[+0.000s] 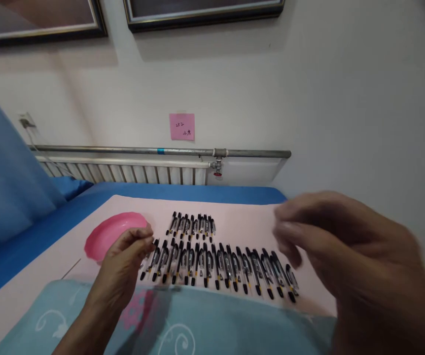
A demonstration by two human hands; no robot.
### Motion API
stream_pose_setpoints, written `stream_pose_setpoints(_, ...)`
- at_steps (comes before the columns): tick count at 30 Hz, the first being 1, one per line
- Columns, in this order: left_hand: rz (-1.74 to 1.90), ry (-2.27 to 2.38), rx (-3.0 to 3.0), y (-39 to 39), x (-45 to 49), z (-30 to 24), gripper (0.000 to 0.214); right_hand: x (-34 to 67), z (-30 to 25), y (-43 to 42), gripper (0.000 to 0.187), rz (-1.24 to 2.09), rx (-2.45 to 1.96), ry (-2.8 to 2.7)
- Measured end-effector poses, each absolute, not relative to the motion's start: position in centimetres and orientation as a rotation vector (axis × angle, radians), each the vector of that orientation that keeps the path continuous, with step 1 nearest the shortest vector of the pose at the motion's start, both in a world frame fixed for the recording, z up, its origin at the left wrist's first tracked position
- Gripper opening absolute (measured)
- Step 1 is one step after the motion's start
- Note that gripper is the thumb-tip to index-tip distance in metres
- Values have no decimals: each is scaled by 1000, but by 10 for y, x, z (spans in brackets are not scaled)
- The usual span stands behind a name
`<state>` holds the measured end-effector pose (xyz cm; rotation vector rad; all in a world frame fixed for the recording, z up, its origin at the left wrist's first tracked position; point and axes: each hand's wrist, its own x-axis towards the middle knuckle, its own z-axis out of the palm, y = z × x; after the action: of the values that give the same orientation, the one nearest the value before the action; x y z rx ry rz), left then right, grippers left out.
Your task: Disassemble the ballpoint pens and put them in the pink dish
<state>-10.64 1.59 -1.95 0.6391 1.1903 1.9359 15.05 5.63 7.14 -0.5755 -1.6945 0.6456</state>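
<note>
Pens, two rows on pink sheet. Left hand pinched at front row's end, hold unclear. Right hand loosely curled, apparently empty. Best laid parallel, tips aligned.

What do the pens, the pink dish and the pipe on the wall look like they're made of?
The pens look plastic: see-through barrels with glossy black caps and tips. The pink dish is probably plastic too, smooth with a soft sheen, though glazed ceramic can't be ruled out. The pipe looks metal: dull grey, with a coupling joint.
</note>
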Motion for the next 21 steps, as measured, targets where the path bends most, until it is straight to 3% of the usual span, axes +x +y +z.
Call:
stream_pose_setpoints(5, 1860, 901, 871, 58, -101, 4, 17, 96, 79, 79, 15, 944, -372, -1553)
stream_pose_setpoints(10, 1834, 810, 953, 96, -109, 5, 16, 61, 50, 109, 9, 1145, -435, -1514)
stream_pose_setpoints(21, 1840, 1035, 950, 130, -151, -62, 15, 69, -11, 169, 14, 1053, -759, -1485)
